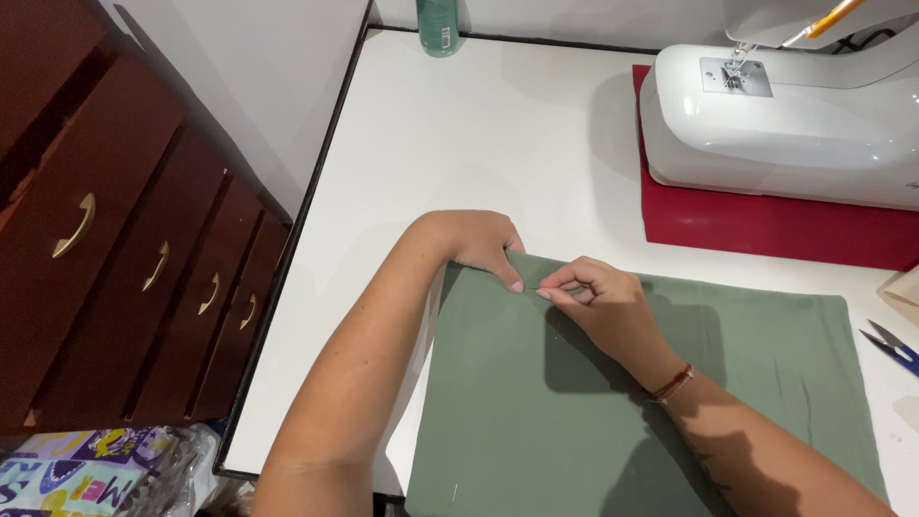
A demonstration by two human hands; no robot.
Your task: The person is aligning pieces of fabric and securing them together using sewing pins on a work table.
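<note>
A green piece of fabric [536, 412] lies flat on the white table [459, 144]. My left hand [476, 244] presses its fingertips on the fabric's upper left corner. My right hand [598, 299] rests on the fabric just beside it, thumb and forefinger pinched together at the fabric's top edge, perhaps on a pin too small to make out. A red cord bracelet [673, 383] is on my right wrist. A small pin [455, 493] shows near the fabric's lower left edge.
A white sewing machine [785, 124] stands on a red mat [766, 225] at the back right. Small blue-handled snips [892, 345] lie at the right edge. A green bottle [437, 27] stands at the back. A dark wooden drawer chest [124, 239] is left of the table.
</note>
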